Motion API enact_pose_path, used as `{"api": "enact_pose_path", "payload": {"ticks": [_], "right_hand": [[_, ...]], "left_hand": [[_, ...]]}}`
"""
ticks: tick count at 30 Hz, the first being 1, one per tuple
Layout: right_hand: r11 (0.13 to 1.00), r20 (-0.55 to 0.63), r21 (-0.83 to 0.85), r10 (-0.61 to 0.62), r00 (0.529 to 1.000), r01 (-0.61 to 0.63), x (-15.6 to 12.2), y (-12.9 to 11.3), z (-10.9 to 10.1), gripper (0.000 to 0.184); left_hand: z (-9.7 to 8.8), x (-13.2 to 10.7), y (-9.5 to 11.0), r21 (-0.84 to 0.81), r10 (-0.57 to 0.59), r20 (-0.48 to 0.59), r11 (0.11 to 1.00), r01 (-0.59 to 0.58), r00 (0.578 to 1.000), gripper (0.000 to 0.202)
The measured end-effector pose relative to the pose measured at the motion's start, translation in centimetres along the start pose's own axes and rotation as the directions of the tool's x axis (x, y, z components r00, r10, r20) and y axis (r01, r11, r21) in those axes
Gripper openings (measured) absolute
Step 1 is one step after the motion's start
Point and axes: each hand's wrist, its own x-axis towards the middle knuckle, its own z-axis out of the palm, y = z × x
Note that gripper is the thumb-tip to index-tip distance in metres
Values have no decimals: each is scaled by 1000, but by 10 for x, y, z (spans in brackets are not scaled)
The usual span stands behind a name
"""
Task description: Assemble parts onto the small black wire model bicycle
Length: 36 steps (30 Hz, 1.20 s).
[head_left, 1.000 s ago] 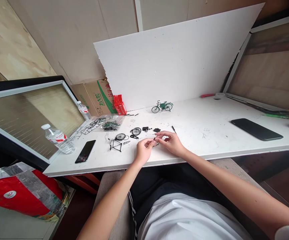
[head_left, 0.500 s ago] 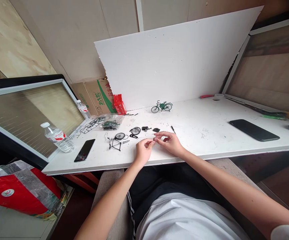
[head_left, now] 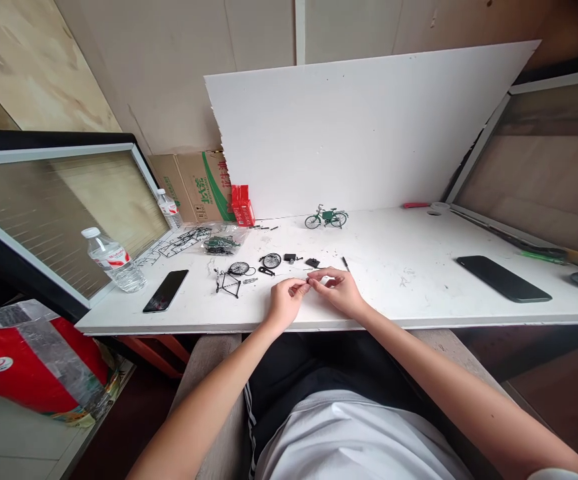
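Observation:
My left hand (head_left: 285, 301) and my right hand (head_left: 337, 291) meet over the near part of the white table (head_left: 419, 267), fingertips pinched together on a tiny dark part (head_left: 309, 283) too small to name. Just beyond lie small black model-bicycle parts: a bare frame with a wheel (head_left: 229, 279), a loose wheel (head_left: 271, 261), and little black pieces (head_left: 313, 263). A finished green model bicycle (head_left: 325, 217) stands farther back.
A black phone (head_left: 165, 291) and a water bottle (head_left: 111, 260) lie at the left, with a bag of parts (head_left: 221, 243) and wire sprues behind. Another dark phone (head_left: 503, 278) lies at the right. A white board (head_left: 359, 127) leans at the back beside a cardboard box (head_left: 199, 187).
Both hands stayed pinched together on the tiny part and have drawn slightly closer. The view has shifted a little, tilting up and to the left.

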Motion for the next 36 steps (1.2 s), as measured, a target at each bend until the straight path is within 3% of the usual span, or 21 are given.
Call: {"api": "enact_pose_path", "payload": {"ticks": [36], "right_hand": [[999, 46, -22, -40, 998, 41, -2, 2, 0, 25]], "left_hand": [[-2, -3, 6, 22, 6, 0, 1000, -6, 1000, 20]]}}
